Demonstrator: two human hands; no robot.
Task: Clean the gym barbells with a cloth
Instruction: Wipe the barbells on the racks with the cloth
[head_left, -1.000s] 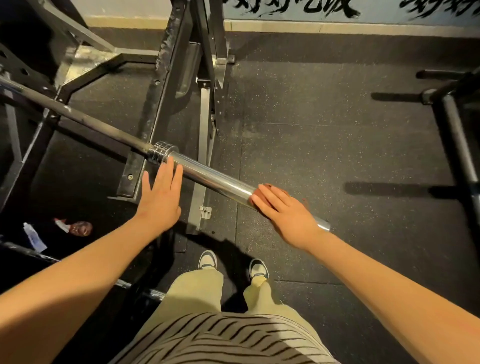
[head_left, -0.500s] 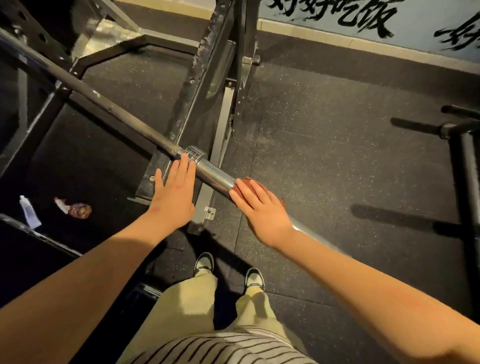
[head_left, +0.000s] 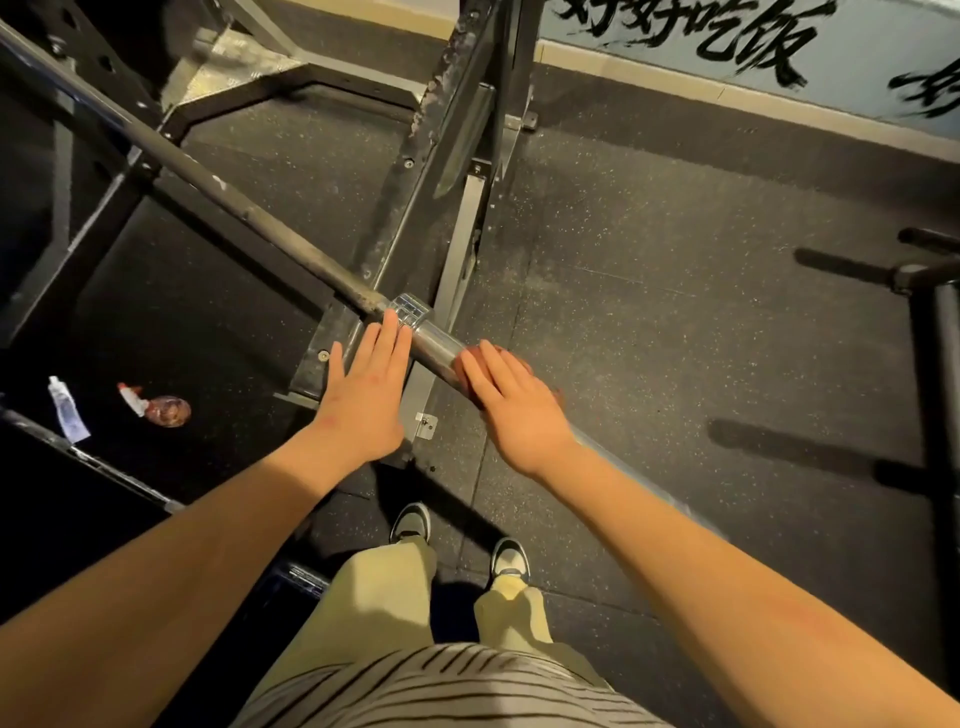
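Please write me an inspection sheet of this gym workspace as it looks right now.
Surface: dark speckled rubber floor, seams visible.
Job's things: barbell lying across the rack; dull shaft, shiny sleeve. A reddish cloth shows under the right hand.
Clutter: small tube and a round brownish spray bottle on the floor at left.
Grippers: left hand flat and open by the collar; right hand pressing the cloth on the sleeve.
Cables: nothing seen.
Surroundings: wall with black brush lettering; another black frame at right.
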